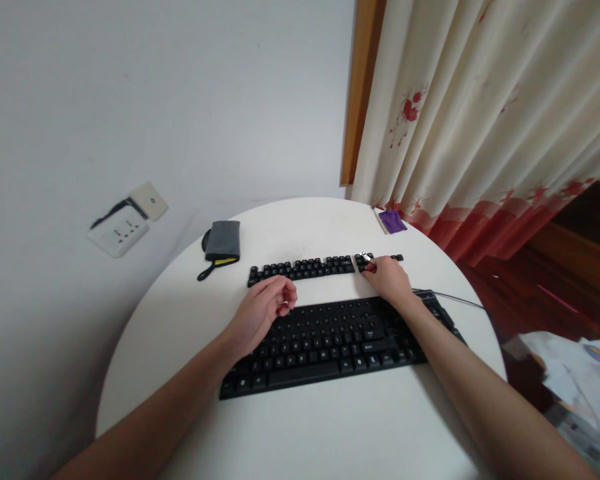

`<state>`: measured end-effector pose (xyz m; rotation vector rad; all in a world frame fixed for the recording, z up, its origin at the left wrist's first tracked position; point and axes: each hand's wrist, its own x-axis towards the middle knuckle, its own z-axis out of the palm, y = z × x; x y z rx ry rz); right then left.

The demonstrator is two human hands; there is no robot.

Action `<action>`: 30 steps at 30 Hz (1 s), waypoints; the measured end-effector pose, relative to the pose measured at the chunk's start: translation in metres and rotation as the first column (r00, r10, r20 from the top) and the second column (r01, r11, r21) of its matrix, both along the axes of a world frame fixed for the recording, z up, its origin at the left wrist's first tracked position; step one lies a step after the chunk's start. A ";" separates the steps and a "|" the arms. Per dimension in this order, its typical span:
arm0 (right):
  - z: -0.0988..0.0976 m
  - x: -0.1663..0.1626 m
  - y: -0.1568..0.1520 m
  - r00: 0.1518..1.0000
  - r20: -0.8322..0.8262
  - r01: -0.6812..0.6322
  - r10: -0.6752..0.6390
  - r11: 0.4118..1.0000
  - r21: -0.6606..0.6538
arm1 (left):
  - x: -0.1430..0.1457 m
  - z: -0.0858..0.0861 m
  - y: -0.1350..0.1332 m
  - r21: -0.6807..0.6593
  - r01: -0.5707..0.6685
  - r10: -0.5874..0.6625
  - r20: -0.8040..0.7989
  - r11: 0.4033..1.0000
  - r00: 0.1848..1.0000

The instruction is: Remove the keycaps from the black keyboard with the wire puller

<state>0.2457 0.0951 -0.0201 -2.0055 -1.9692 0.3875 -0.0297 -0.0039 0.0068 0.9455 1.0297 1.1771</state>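
Note:
A black keyboard point(330, 343) lies on a round white table point(300, 427). Behind it, loose black keycaps point(303, 268) stand in rows on the tabletop. My left hand point(263, 312) rests curled over the keyboard's upper left edge, fingers closed on something I cannot make out. My right hand point(389, 279) reaches to the right end of the keycap rows, pinching a small metal tool point(366, 257) over the keycaps there.
A grey pouch point(223, 241) with a yellow tag and black strap lies at the table's back left. A purple cloth on a white card point(392, 221) sits at the back right by the curtain point(480, 120). A wall socket point(120, 230) is to the left. The keyboard cable point(457, 299) runs right.

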 end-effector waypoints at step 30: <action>0.060 0.036 -0.029 0.952 -0.304 0.046 0.029 0.971 0.235 | 0.000 -0.001 0.000 0.016 0.036 -0.036 -0.044 0.999 0.998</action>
